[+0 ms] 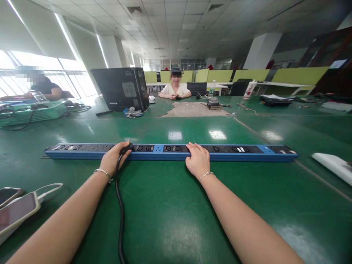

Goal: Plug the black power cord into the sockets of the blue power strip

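Power strip, blue, long, across green desk; left hand grasping black plug at strip; right hand on its top.

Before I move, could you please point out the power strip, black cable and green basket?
Power strip (pixel 165 156), head view: front side.
Black cable (pixel 120 205), head view: middle stretch.
Green basket (pixel 45 113), head view: side wall.

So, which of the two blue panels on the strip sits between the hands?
The blue panel near the middle of the strip; the other blue panel lies beyond the right hand, near one end.
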The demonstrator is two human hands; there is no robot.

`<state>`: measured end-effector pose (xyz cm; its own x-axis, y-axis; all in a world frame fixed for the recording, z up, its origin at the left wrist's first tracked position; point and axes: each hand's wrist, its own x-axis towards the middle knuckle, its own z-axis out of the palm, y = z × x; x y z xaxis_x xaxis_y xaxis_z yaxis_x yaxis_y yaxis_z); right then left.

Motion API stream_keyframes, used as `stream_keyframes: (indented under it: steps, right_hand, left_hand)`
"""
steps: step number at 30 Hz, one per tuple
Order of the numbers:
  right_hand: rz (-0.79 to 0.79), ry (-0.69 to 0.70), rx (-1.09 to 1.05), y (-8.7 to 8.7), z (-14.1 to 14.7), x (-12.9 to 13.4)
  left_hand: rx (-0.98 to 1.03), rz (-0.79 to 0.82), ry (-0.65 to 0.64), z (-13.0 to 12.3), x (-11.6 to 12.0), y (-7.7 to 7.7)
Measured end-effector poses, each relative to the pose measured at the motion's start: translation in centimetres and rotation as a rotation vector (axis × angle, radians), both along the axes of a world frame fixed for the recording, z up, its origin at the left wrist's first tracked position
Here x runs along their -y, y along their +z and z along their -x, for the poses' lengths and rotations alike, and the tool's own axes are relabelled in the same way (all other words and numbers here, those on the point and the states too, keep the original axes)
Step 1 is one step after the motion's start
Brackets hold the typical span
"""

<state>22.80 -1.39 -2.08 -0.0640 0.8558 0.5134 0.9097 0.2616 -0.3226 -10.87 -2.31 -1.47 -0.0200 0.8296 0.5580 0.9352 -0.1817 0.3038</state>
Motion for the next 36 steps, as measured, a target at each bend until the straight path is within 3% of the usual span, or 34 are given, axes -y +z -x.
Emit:
stream_keyframes:
  steps: [8, 18, 26, 28, 32, 36]
  right_hand:
    - [-0.005, -0.007, 0.010, 0.0, 0.1, -0.1]
    - [0.003, -0.006, 0.010, 0.0, 0.1, 0.0]
    - [-0.001, -0.006, -0.004, 0.0, 0.1, 0.0]
    - [-0.004, -0.010, -0.016, 0.0, 0.2, 0.0]
    - [-0.004, -0.016, -0.034, 0.0, 0.2, 0.0]
    - [-0.001, -0.013, -0.042, 0.1, 0.1, 0.0]
  left_hand:
    - [-0.138, 0.084, 0.120, -0.9, 0.5, 1.5]
    - [-0.248, 0.039, 0.046, -0.4, 0.4, 1.6]
    - [-0.001, 0.090, 0.133, -0.8, -0.1, 0.2]
    - [0.055, 0.063, 0.170, -1.0, -0.1, 0.5]
    - [0.259, -0.161, 0.283, -2.8, 0.5, 2.2]
    - [0.190, -0.028, 0.028, -6.9, 0.4, 3.1]
